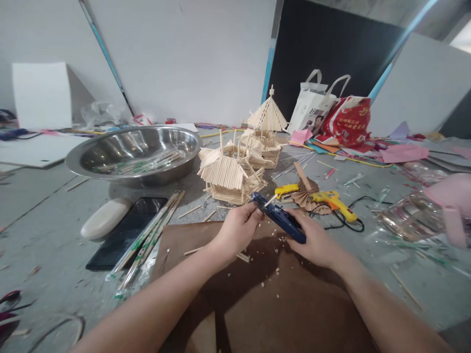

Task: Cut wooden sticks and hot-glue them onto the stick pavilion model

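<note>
My right hand (312, 238) is wrapped around a blue hand cutter (281, 220), its jaw end pointing up and left. At that end, a short pale wooden stick (271, 200) pokes out past the tool. My left hand (241, 225) is closed in a pinch against the jaws, seemingly on the stick's near end, which its fingers hide. Just beyond stands a small pavilion model (231, 174) built of wooden sticks, with an open-topped roof. Behind it rises a second stick model (268, 117) with a pointed roof. Below both hands lies a brown sheet (294, 304) scattered with wood bits.
At left are a steel basin (110, 174), a phone (125, 235), a whitish oval object (105, 218) and wrapped chopsticks (150, 240). Toward the right lie a yellow glue gun (334, 201) with its black cord, a pink-lidded clear jug (415, 211) and bags (348, 120).
</note>
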The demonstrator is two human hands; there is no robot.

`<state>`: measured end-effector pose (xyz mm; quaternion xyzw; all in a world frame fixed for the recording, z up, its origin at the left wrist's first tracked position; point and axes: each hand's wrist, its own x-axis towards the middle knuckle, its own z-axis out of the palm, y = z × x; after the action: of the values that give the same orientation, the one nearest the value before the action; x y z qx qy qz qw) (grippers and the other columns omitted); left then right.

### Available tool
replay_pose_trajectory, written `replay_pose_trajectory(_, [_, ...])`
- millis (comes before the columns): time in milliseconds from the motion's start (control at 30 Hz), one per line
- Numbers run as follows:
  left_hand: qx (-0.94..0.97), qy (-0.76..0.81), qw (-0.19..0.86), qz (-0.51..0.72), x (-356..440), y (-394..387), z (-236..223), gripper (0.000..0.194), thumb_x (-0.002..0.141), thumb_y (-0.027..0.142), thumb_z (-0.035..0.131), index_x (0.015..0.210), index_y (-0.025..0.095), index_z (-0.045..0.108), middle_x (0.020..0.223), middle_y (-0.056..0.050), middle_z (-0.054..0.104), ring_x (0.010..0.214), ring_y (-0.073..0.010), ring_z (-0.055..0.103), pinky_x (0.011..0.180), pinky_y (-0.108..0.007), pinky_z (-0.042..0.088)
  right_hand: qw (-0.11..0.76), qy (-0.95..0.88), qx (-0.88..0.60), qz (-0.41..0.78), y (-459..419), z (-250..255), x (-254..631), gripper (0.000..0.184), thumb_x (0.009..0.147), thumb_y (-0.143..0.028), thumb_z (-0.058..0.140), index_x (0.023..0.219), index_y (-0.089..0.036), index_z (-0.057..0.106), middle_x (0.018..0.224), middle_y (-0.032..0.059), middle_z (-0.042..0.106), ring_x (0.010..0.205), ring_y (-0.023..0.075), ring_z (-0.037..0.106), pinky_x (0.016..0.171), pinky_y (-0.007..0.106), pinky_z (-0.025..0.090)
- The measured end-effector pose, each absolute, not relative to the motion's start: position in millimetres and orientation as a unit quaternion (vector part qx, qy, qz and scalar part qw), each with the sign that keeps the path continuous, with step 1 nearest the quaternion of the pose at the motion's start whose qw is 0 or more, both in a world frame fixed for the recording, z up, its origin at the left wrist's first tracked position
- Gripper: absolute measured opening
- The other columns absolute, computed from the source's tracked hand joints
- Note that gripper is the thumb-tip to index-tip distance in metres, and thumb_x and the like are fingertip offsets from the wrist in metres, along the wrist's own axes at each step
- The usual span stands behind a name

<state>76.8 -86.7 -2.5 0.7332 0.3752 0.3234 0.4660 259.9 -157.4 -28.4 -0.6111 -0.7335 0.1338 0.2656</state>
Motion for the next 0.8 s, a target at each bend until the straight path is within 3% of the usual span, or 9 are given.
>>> replay_pose_trajectory(133, [0.749,0.382,0.407,0.356,75,-88,-2,0.021,0.072,0.025,0.045,0.054,0.016,0.051,0.049,0.002,0.044,0.05,-0.0085,0.035,0.048,-0.018,0.026,0.265,-0.733,-0.611,0.139,-159,-27,257,0.054,0.066,-0.019,0.049,0.118,-0.019,0.033,0.11,0.0092,0.049,0.102,0.0215,0.046,0.086,0.038,0.035])
replay_pose_trajectory(633, [0.748,0.367,0.431,0.346,76,-89,1,0.024,0.074,0.026,0.044,0.051,0.016,0.047,0.045,0.004,0.04,0.046,-0.0071,0.032,0.046,-0.017,0.024,0.275,-0.727,-0.615,0.133,-159,-35,253,0.047,0.065,-0.017,0.047,0.111,-0.018,0.04,0.109,0.0082,0.053,0.1,0.0198,0.049,0.085,0.036,0.037])
replay_pose_trajectory(800, [0.756,0.361,0.431,0.336,75,-89,2,0.023,0.074,0.026,0.043,0.054,0.017,0.049,0.045,0.003,0.042,0.046,-0.0081,0.034,0.046,-0.018,0.025,0.251,-0.716,-0.635,0.148,-162,-31,248,0.04,0.066,-0.017,0.046,0.105,-0.017,0.045,0.099,0.0074,0.058,0.09,0.0198,0.054,0.077,0.033,0.04])
